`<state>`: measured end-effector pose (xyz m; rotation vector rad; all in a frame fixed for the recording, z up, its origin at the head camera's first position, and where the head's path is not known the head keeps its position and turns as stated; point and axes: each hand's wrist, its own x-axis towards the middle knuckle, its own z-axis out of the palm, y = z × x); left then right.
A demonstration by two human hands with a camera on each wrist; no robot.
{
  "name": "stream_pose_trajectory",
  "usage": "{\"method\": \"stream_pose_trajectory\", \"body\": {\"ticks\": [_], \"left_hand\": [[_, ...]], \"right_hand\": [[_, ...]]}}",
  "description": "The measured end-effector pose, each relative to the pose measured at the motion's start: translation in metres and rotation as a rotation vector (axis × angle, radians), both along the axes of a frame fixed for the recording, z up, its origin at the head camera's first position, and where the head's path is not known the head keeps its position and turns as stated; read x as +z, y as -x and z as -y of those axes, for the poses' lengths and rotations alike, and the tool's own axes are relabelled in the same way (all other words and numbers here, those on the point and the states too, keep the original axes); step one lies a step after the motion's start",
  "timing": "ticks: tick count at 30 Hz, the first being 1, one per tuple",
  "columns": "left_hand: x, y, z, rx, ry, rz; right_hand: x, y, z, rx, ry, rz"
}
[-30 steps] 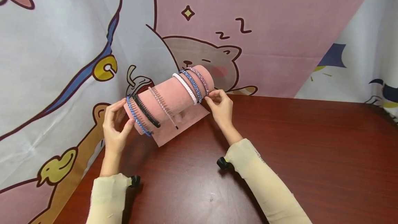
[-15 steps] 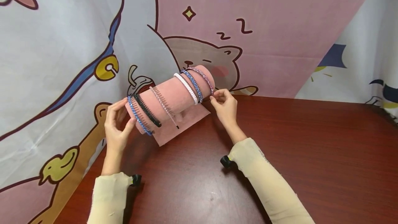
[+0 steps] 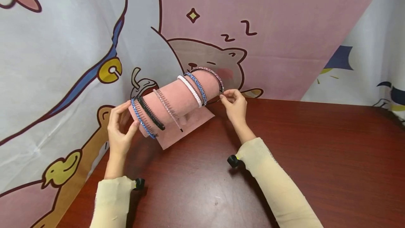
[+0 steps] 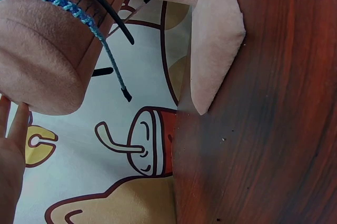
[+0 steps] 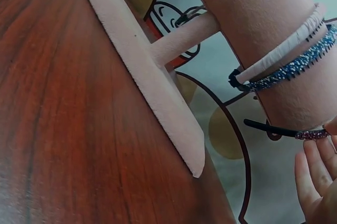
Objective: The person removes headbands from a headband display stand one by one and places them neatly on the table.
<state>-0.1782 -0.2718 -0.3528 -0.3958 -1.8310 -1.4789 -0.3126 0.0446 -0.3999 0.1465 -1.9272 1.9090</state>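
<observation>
A pink plush roll-shaped headband stand leans across the head view, on a flat base. My left hand holds its near-left end between thumb and fingers. At the opposite end, my right hand pinches the pink glitter headband near its lower arm; this band arches at the roll's edge. Along the roll sit a blue glitter headband, a white headband, a thin pink toothed headband, a black headband and a blue braided headband.
The stand rests on a dark red-brown wooden table. Cartoon-printed cloth hangs close behind and to the left of it. In the right wrist view, a short post joins roll and base.
My right hand has moved a little to the right, drawing the pink glitter headband from the roll toward its right end. My left hand keeps its place on the stand.
</observation>
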Motion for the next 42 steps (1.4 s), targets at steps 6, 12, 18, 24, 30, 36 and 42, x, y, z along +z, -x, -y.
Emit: {"method": "stream_pose_trajectory", "body": {"ticks": [6,12,18,24,30,36,42], "left_hand": [[-0.002,0.001,-0.001,-0.001,0.008,0.001],[-0.004,0.000,-0.002,0.007,0.011,0.016],[-0.005,0.000,-0.002,0.002,0.008,0.011],[-0.005,0.000,-0.002,-0.008,-0.006,-0.006],[-0.004,-0.001,-0.002,-0.004,-0.003,-0.008],[-0.002,0.000,-0.002,-0.001,-0.001,-0.028],[-0.006,0.004,0.003,0.002,-0.004,-0.027]], "right_hand": [[-0.001,0.005,-0.005,0.006,0.046,0.039],[-0.001,0.006,-0.009,0.021,0.130,0.107],[-0.001,0.011,-0.014,0.035,0.158,0.154],[0.001,0.015,-0.020,0.029,0.195,0.186],[-0.001,0.017,-0.030,0.011,0.242,0.231],[-0.005,0.018,-0.042,-0.005,0.235,0.262],[-0.007,0.018,-0.053,-0.010,0.223,0.271]]}}
